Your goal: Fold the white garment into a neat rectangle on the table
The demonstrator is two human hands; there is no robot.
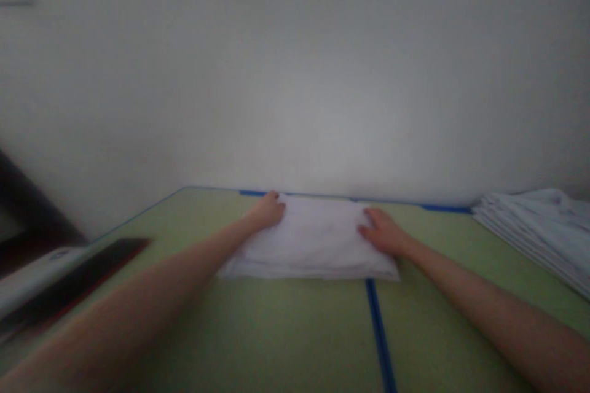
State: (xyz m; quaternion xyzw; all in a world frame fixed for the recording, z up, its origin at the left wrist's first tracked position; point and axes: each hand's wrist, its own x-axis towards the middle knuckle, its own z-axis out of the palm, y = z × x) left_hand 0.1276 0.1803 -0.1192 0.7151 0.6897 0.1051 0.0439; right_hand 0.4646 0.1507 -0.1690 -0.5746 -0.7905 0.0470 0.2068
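A folded white cloth (318, 239) lies on the green table, its layered front edge facing me. My left hand (268, 210) grips its far left corner with fingers curled over the edge. At the right side, my right hand (383, 232) holds the cloth's edge, thumb and fingertips on top and the rest of the fingers partly hidden. Both arms reach forward, and the picture is a little blurred.
The green table (286, 331) has blue edging and a blue strip (380, 331) running toward me. A stack of folded white cloths (544, 227) sits at the right. At the left lies a dark, red-edged flat object (92, 276) beside a white item (32, 276). A pale wall (322, 73) stands behind.
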